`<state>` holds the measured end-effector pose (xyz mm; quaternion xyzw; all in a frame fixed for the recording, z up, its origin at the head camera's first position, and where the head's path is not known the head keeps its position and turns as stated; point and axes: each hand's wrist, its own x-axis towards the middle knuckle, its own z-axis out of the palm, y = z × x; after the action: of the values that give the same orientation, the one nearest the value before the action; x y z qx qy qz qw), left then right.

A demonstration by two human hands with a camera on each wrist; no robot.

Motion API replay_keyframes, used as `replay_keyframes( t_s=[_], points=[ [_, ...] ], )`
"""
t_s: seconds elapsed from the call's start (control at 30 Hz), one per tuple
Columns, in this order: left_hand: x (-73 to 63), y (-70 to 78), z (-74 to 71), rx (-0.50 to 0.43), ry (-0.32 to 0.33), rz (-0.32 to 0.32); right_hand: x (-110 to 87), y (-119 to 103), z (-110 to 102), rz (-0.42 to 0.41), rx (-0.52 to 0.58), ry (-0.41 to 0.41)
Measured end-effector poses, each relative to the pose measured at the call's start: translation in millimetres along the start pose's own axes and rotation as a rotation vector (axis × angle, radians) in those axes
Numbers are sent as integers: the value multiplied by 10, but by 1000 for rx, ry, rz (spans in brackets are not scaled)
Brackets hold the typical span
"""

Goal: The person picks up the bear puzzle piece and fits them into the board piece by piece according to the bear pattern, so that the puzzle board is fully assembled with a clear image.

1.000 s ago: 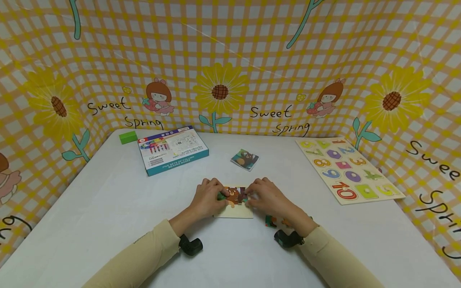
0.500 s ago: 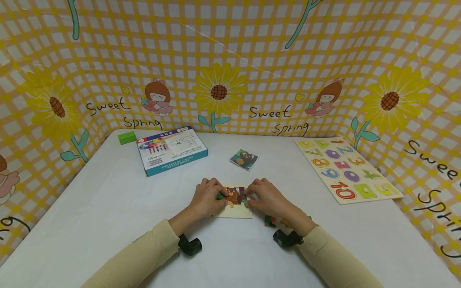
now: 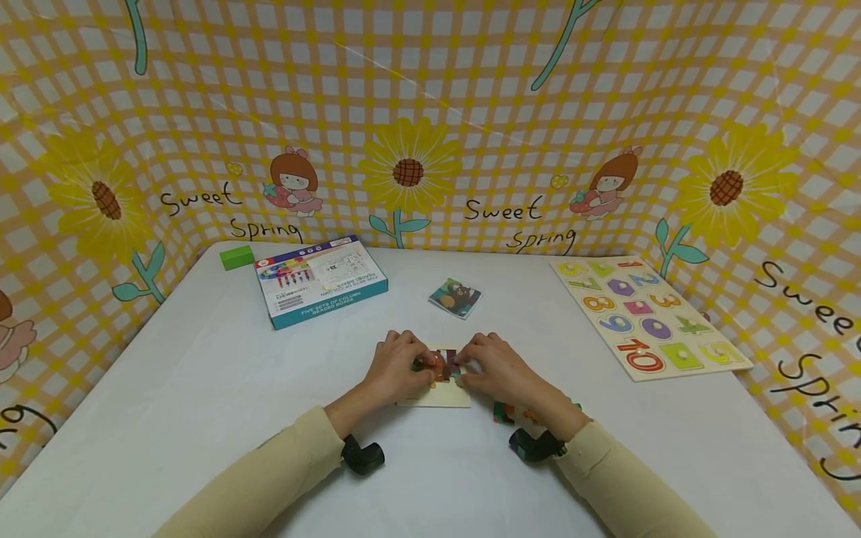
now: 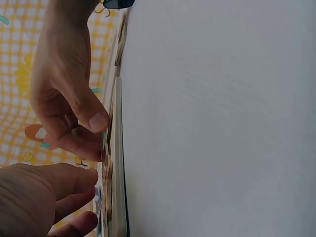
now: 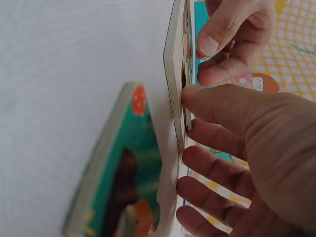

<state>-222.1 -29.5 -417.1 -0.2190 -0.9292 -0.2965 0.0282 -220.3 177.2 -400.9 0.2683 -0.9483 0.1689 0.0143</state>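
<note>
A small wooden jigsaw board [image 3: 433, 397] lies in front of me, its far half covered by pieces with a brown bear picture. At its right side my right hand [image 3: 496, 366] pinches a jigsaw piece [image 4: 104, 140] with a dark tree print between thumb and index finger. From the left, my left hand [image 3: 403, 366] reaches over the bear pieces [image 3: 440, 363], partly hiding them. In the left wrist view its thumb and fingers are loosely bent beside the pieces, gripping nothing visible. Loose jigsaw pieces [image 3: 503, 412] lie under the right wrist; one green piece [image 5: 123, 173] appears close up.
A bear picture card [image 3: 456, 298] lies beyond the board. Further back left are a boxed bead set [image 3: 323, 280] and a green block [image 3: 237, 258]. A number puzzle board [image 3: 649, 317] lies at the right. Patterned cloth [image 3: 430, 90] surrounds the white table [image 3: 168, 418].
My left hand has shifted right over the bear pieces, covering more of them. The right hand stays at the board's right side, holding the piece.
</note>
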Motion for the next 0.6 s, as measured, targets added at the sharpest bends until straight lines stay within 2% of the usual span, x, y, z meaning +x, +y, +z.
replay_keyframes(
  t_s=[0.13,0.6],
  points=[
    [34,24,55,-20,-4,11,2,-3,5,1,4,2],
    [55,71,111,-30,-1,-32,-8,-7,2,-10,-4,12]
  ],
)
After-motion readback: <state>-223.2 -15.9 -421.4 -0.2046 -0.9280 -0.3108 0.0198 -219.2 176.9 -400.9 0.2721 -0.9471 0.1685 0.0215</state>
